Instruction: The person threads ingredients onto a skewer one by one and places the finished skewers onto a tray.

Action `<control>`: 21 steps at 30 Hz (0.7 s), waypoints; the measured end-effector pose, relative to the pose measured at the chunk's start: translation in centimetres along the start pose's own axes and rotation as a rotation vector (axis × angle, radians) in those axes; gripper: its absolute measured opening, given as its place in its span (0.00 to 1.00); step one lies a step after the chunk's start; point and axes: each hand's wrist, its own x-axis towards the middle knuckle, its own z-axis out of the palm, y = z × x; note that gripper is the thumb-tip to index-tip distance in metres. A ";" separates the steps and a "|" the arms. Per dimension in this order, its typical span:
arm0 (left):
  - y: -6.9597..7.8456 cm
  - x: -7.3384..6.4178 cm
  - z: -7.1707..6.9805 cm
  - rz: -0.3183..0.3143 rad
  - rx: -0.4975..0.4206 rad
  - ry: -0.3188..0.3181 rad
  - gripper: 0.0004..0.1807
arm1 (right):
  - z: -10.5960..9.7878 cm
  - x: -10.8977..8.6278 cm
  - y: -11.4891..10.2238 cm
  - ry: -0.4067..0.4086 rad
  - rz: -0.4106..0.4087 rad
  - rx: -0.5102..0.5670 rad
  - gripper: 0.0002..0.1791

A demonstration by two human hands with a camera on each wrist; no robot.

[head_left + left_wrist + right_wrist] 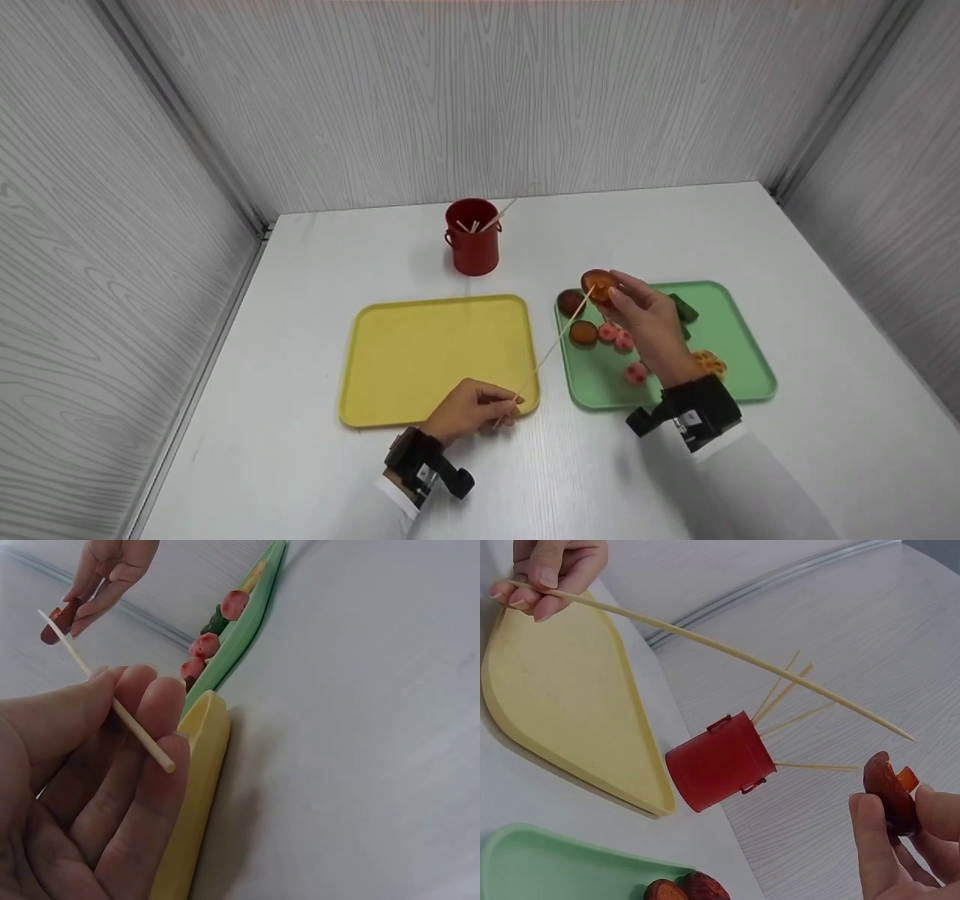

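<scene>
The left hand (472,409) and the right hand (651,321) both form a pinch, the right one farther forward

We see the left hand (562,570) pinching a long skewer (705,641) by one end, its pointed tip near a glossy brown piece (889,799) — perhaps a mushroom cap, seen edge-on — in the right hand's (915,855) fingers. Beyond the skewer, sticks (782,694) jut from a red bucket (720,761). We also see a yellow tray (562,682) and, cut off below, a green tray (555,862).
</scene>
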 end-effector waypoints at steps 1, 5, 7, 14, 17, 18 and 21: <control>0.0 0.0 0.0 -0.007 0.001 -0.002 0.12 | 0.1 0.0 0.0 0.004 0.001 0.006 0.30; 0.3 0.0 -0.2 -0.035 0.008 0.001 0.12 | 0.2 0.0 -0.1 0.017 0.005 0.019 0.30; 0.3 0.1 -0.2 -0.040 0.000 -0.001 0.12 | 0.2 0.0 -0.2 0.018 0.000 0.005 0.30; 0.5 0.1 -0.2 -0.012 -0.008 -0.018 0.12 | -0.1 0.0 0.1 0.006 -0.052 -0.003 0.29; 0.5 0.1 -0.2 -0.008 0.003 -0.017 0.12 | -0.1 0.0 0.2 0.016 -0.050 0.018 0.29; 0.4 0.1 -0.2 -0.011 0.005 -0.015 0.12 | -0.1 0.0 0.2 0.019 -0.049 0.020 0.29; 0.4 0.1 -0.2 -0.020 0.003 -0.011 0.12 | -0.2 0.0 0.3 0.027 -0.042 0.028 0.29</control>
